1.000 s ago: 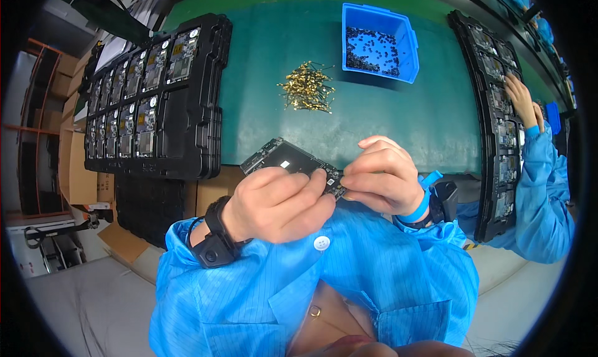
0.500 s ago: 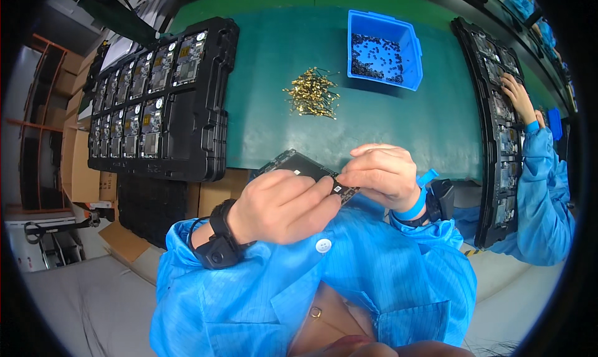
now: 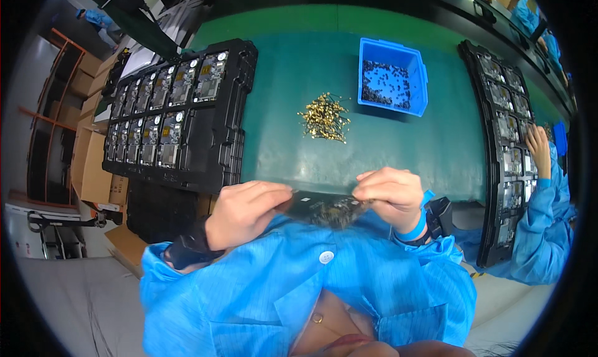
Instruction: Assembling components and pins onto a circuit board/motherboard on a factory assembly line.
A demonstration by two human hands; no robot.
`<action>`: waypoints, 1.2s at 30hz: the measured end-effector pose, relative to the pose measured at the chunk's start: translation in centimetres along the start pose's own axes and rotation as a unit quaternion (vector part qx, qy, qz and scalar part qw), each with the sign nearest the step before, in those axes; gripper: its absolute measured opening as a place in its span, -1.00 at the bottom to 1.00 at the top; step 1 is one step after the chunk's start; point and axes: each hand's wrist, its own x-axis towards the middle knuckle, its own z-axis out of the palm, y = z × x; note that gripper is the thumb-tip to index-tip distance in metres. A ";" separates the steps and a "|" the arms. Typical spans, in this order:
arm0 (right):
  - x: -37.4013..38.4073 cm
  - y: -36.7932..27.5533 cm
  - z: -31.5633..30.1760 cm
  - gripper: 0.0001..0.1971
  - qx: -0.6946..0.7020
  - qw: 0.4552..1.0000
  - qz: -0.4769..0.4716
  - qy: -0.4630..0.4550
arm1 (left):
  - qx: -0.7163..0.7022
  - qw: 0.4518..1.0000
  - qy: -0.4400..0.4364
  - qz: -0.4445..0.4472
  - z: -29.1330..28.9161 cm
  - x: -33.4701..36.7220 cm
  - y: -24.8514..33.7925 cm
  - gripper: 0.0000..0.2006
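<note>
The circuit board point(image 3: 324, 209) is suspended between the two hands, in front of the person's chest and at the near edge of the green mat point(image 3: 430, 151). The left hand point(image 3: 249, 210) has thumb and fingers closed on its left end; the right hand point(image 3: 392, 195) has thumb and fingertips pinched together on its right end. Motion blur hides fine detail on the board's face, and its exact tilt cannot be told.

Handling: the board appears thin, light and stiff. Its mounted components are likely fragile, and its smooth dark area may be slippery. Grip by the outer edges or corners; keep pressure off the populated strip and do not flex.

Beyond the board, a loose pile of gold-tipped parts point(image 3: 325, 117) with dark thin stems lies directly on the mat. Farther right, the blue bin point(image 3: 392, 53) holds many small black pieces point(image 3: 377, 94), scattered across its floor and denser toward its left and near sides.

To the left, the black tray point(image 3: 232, 139) carries similar boards point(image 3: 210, 80) in two rows of pockets. To the right, a second tray point(image 3: 488, 145) also carries boards; a co-worker's hand point(image 3: 537, 150) reaches over its far-right side.
</note>
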 end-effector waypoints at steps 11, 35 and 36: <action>-2.7 3.6 3.6 -0.78 -0.217 0.968 0.112 0.061 | 0.016 0.950 -0.048 -0.307 -6.9 17.5 -11.7 -0.74; -3.3 3.9 3.1 -0.80 -0.219 0.951 0.186 0.111 | 0.163 0.944 -0.010 -0.288 -19.4 9.5 -13.2 -0.48; -3.5 3.9 3.2 -0.77 -0.243 0.949 0.179 0.096 | 0.256 0.915 0.023 -0.312 -21.3 5.6 -15.0 -0.49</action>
